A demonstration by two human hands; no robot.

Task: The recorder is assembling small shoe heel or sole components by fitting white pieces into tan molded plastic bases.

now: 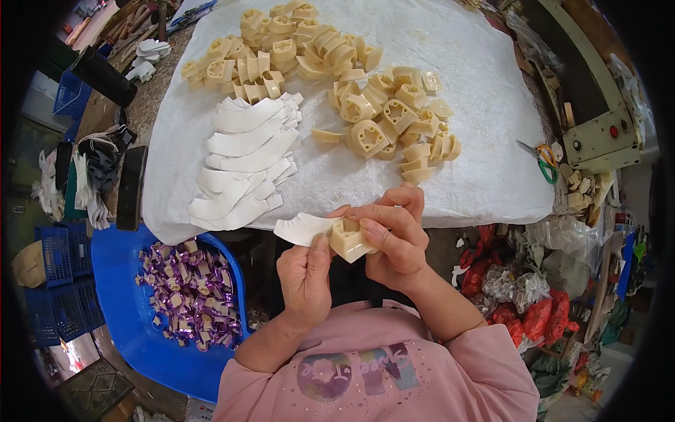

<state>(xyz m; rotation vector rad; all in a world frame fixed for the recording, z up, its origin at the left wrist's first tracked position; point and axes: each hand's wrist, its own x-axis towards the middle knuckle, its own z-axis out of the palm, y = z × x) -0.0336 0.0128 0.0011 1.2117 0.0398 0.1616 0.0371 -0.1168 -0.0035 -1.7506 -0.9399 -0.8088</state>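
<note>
Near the front edge of the table, my right hand point(399, 243) grips a cream plastic block point(351, 245), hollow and angular, from its right side. A curved white strip point(298, 229) is pinched between the thumb and fingers of my left hand point(306, 276); its right end lies against the block's left side. Beyond my hands, a stack of similar white strips point(247, 144) is fanned out at the left of the table. Cream pieces of the same kind lie in a far heap point(281, 50) and a nearer heap point(395, 116).
White woven sheeting point(485, 119) covers the table. Scissors point(546, 165) with orange and green handles lie at its right edge, near a grey-green machine point(601, 141). At lower left, a blue tub point(119, 281) holds many purple foil-covered pieces point(186, 295). Red plastic bags point(541, 320) sit at right.
</note>
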